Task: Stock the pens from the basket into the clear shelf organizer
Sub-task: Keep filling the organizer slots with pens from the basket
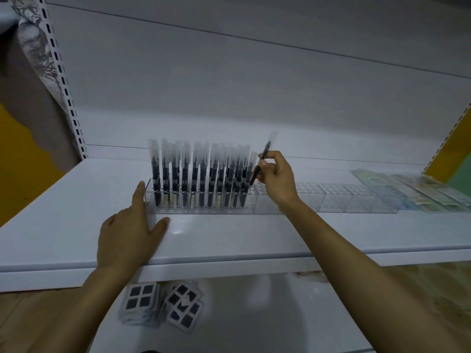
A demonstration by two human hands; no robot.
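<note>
Clear acrylic shelf organizer (331, 202) at frame centre holds upright black pens (201, 174). Right hand (276, 178) pinches one tilted black pen (263, 159); left hand (131, 228), fingers straight, rests against its left end.

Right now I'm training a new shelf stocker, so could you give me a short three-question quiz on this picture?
1. True or false: the right hand holds a pen tilted, next to the standing pens.
2. Which part of the organizer holds no pens? A) the left part B) the right part C) neither, it is full.
3. Fill in: the left hand lies flat, fingers straight, on the white ____.

Key: 1 true; 2 B; 3 shelf.
</note>
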